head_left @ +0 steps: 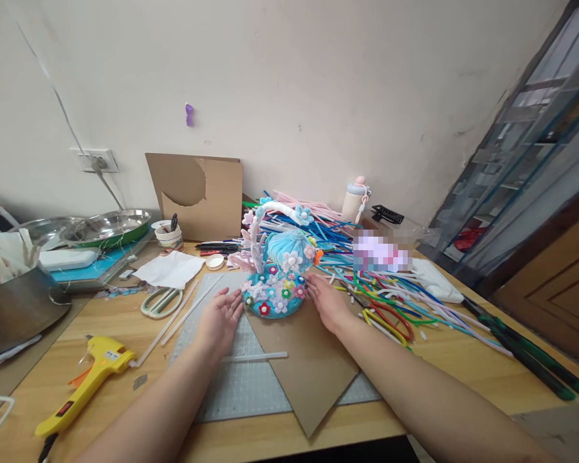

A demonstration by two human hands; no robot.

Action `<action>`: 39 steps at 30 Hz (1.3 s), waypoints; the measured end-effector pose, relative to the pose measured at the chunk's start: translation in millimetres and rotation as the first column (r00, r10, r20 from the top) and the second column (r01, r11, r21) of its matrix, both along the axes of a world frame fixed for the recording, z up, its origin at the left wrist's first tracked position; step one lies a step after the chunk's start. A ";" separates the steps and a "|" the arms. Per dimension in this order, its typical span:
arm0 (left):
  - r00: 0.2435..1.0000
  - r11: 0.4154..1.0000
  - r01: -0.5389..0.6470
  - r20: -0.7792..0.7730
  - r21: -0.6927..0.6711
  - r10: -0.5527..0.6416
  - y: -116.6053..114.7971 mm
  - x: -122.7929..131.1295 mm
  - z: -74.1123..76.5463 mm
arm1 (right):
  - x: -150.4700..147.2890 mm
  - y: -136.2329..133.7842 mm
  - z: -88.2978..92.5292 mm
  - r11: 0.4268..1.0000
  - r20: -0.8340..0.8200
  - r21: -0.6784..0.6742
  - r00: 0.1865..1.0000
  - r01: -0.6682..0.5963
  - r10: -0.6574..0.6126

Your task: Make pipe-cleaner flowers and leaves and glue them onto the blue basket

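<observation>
A small light-blue basket (pixel 282 310) made of fuzzy pipe cleaners stands upright in front of me, with several coloured flowers around it. Its pale handle (pixel 280 207) arches over the top, and a ribbed blue lid or dome (pixel 282 247) sits tilted at the back. My left hand (pixel 224 315) is open at the basket's left side, fingertips close to or touching it. On the opposite side, my right hand (pixel 325 301) has its fingers stretched out against or just beside the flowers. Under the basket lies a brown cardboard sheet (pixel 309 373) on a grey cutting mat (pixel 246 402).
A yellow glue gun (pixel 89 382) and pale-handled scissors (pixel 161 302) lie to the left, near a metal pot (pixel 24 315). Loose pipe cleaners (pixel 294 209) are heaped behind the basket. Green-black long-handled cutters (pixel 525 350) rest at the right edge. A glue stick (pixel 258 356) lies in front.
</observation>
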State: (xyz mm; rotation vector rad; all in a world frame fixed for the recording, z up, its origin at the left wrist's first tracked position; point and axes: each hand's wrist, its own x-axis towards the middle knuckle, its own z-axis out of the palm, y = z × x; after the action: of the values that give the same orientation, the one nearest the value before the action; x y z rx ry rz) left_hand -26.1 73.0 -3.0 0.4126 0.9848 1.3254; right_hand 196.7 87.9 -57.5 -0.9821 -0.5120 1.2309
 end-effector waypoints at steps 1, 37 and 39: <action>1.000 1.000 0.001 0.001 -0.001 -0.001 0.1 0.1 0.3 | -0.1 -0.3 0.3 1.000 0.000 0.005 1.000 -0.004 0.004; 0.676 0.865 0.177 -0.697 0.470 0.240 -13.0 2.0 -12.0 | 2.2 2.5 -1.9 0.998 -0.030 -0.026 0.998 -0.065 0.064; 0.641 0.909 0.143 -0.736 0.391 0.216 -3.2 -3.9 -15.5 | 1.8 2.5 -1.6 0.998 -0.025 -0.022 0.998 -0.063 0.062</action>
State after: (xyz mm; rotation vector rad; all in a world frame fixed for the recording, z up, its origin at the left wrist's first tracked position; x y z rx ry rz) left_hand -30.0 69.9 -18.5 1.3994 1.4056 1.4130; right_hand 198.5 90.4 -59.1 -0.9751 -0.5139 1.3058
